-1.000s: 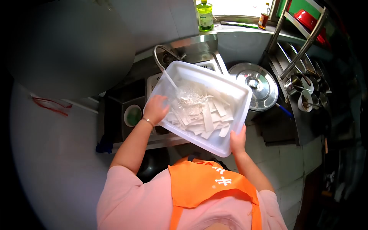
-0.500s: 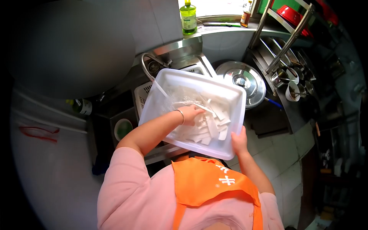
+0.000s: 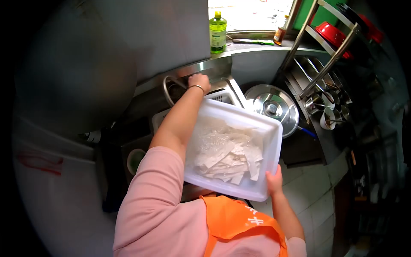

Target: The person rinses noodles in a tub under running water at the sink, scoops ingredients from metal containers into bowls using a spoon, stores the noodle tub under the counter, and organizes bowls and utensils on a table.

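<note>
My left hand [image 3: 199,82], a bangle at its wrist, is at the base of the curved metal faucet [image 3: 168,88] behind the sink. Its fingers are curled over the faucet handle, which they hide. My right hand [image 3: 274,180] grips the near right corner of a white plastic tub [image 3: 276,143], thumb on the outer wall. Inside the tub lie pale flat strips [image 3: 229,160] in water, with ripples and bubbles toward the left. The tub is held tilted above the sink, its left side partly behind my left arm.
Right of the tub sits a round steel lid [image 3: 272,109]. A green bottle [image 3: 218,34] stands on the window ledge. The metal rack [image 3: 329,62] and several seasoning containers [image 3: 327,118] are at the right. A white perforated basket [image 3: 222,96] lies under the tub.
My left hand has left the strips in the tub and moved up to the faucet handle. The tub sits lower in view, still in my right hand.
</note>
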Motion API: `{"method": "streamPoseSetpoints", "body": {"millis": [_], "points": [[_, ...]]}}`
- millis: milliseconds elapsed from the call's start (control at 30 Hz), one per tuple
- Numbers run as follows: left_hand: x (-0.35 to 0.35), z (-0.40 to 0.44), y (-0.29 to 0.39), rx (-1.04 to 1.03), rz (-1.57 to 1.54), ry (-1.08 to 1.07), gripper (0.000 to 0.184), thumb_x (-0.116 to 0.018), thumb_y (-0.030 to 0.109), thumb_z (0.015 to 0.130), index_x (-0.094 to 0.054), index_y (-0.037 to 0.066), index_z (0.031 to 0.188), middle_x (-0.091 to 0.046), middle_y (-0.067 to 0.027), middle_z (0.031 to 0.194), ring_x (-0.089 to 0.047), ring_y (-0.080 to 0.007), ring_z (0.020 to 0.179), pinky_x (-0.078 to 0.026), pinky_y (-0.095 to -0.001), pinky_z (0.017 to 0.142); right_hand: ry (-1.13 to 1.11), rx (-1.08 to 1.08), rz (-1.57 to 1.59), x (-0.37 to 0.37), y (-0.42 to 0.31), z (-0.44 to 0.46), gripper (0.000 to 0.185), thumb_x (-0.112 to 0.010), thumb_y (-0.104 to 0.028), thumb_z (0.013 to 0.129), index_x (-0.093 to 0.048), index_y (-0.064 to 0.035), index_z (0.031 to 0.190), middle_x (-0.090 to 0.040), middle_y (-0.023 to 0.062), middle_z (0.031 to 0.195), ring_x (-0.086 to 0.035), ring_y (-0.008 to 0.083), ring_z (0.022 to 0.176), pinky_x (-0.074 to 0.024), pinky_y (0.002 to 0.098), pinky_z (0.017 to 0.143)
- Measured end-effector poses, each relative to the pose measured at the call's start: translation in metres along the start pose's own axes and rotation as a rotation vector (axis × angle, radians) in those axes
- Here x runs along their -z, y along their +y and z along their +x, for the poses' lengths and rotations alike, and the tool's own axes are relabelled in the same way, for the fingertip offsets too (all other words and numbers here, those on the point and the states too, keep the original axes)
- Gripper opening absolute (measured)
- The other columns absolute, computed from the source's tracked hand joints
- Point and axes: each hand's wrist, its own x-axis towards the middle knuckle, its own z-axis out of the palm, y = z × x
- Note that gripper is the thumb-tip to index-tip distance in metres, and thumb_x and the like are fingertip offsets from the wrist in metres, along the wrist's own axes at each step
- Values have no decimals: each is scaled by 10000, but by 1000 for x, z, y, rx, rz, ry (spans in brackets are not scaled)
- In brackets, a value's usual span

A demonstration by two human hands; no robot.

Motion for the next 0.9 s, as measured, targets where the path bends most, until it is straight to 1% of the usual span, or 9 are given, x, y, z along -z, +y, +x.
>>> {"method": "streamPoseSetpoints", "body": {"millis": [100,167,267,500,567,700,767,800,900], "points": [[-19,45,-7,135,58,-274,526,-641,466,775,-596,132,1178,-530,-89,1277,-488,-247,1194,-374,-399,981,17,-27,55,-1,5,3,436,-536,-41,779,-428,1,1199,-557,122,1086,-544,212,1004,-429,329,875],[-26,72,-5,132,126,-421,621,-628,548,764,-569,129,1219,-492,-71,1325,-441,-247,1244,-357,-399,997,19,20,78,2,8,15,432,-536,-42,783,-429,0,1199,-557,117,1091,-544,208,1003,-430,326,876],[-48,101,3,168,196,-603,668,-605,607,755,-567,130,1221,-501,-54,1317,-440,-241,1245,-348,-399,1004,8,15,5,9,0,22,419,-532,-43,793,-428,-2,1197,-558,113,1093,-546,204,1000,-431,328,876],[-59,124,8,165,171,-587,533,-650,456,777,-601,100,1170,-537,-75,1275,-492,-241,1196,-392,-375,970,6,-50,64,13,4,44,404,-529,-36,803,-425,-5,1192,-571,112,1078,-558,197,992,-438,333,868],[-58,115,13,115,187,-393,456,-666,385,768,-646,38,1063,-609,-143,1134,-593,-263,1034,-453,-347,903,23,-60,71,11,-3,43,404,-530,-25,803,-427,-10,1193,-569,113,1081,-554,197,1000,-439,330,868],[-67,132,8,60,196,-505,347,-571,289,831,-642,73,1093,-588,-101,1197,-558,-250,1108,-439,-365,920,33,-95,62,8,0,39,407,-532,-13,803,-425,-14,1196,-564,112,1090,-550,196,1011,-436,327,873],[-91,155,-6,-406,696,-674,305,-483,179,862,-638,21,1073,-601,-117,1164,-570,-265,1080,-460,-375,886,48,-83,113,8,5,37,413,-529,-4,804,-417,-13,1202,-560,102,1091,-548,185,1004,-434,319,875],[-92,161,-8,-713,1023,-730,301,-425,102,868,-632,-25,1046,-609,-135,1137,-580,-269,1050,-469,-388,858,45,-86,114,8,5,37,413,-529,-4,804,-417,-13,1202,-560,102,1091,-548,185,1004,-434,319,875],[-113,197,-34,-588,869,-853,301,-420,80,860,-628,-36,1044,-608,-148,1127,-585,-270,1029,-469,-386,853,39,-88,133,10,3,37,415,-521,3,807,-410,-13,1207,-553,91,1090,-543,169,998,-431,311,876]]}}
